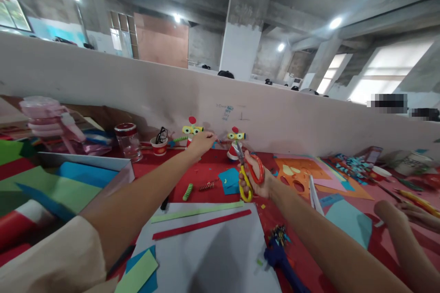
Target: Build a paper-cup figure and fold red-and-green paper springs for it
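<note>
My left hand (202, 141) reaches to the back of the table, its fingers pressed together beside the left paper figure (192, 129); whatever they pinch is too small to make out. Scissors (244, 176) with one yellow and one red handle are in my right hand (254, 176), blades pointing up toward the right paper figure (233, 151). Both figures have yellow eye tubes, red tops and coiled paper arms. A green coil (188, 192) and a red coil (206, 186) lie nearer, left of a blue paper piece (229, 181).
White paper (213, 256) bears green and red strips. A paper-filled box (130, 171), jar (128, 142) and pink bottle (44, 119) stand left. Orange sheets (302, 169) and another person's hands (421, 213) are right; a dark blue tool (283, 263) lies near front.
</note>
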The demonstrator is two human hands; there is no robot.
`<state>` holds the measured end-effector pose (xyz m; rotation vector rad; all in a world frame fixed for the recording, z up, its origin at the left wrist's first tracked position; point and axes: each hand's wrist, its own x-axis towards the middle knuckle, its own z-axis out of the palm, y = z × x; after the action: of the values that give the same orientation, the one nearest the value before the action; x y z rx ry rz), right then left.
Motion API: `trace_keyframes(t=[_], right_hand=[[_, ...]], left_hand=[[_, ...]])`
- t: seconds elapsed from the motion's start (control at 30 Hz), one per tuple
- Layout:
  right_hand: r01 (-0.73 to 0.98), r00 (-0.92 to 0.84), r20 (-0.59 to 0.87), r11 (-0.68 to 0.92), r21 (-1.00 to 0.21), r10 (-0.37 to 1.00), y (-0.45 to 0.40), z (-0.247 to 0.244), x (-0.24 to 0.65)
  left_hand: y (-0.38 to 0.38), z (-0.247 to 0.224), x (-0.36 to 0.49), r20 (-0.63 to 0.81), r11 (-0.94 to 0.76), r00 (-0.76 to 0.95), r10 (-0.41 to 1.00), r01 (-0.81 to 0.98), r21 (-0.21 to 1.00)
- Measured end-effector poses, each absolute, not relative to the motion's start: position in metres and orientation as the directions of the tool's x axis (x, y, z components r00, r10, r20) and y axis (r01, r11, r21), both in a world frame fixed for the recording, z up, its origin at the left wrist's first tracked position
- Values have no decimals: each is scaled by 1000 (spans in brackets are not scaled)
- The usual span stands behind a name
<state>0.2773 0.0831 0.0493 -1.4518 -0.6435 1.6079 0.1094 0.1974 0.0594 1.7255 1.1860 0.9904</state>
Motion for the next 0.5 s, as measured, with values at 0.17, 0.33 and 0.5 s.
trace_keyframes(t=[0.17,0.33,0.5], right_hand=[[-299,-10,-555,-532,-792,832,78,48,254],[-443,38,-500,-433,-785,865,74,56,244],[-469,90,-464,-373,-800,881,48,69,242]], left_hand=[[176,93,95,184,-233,209,960,241,942],[143,117,55,184,-214,204,962,137,967],[87,132,-6,222,-247,175,959,140,959]])
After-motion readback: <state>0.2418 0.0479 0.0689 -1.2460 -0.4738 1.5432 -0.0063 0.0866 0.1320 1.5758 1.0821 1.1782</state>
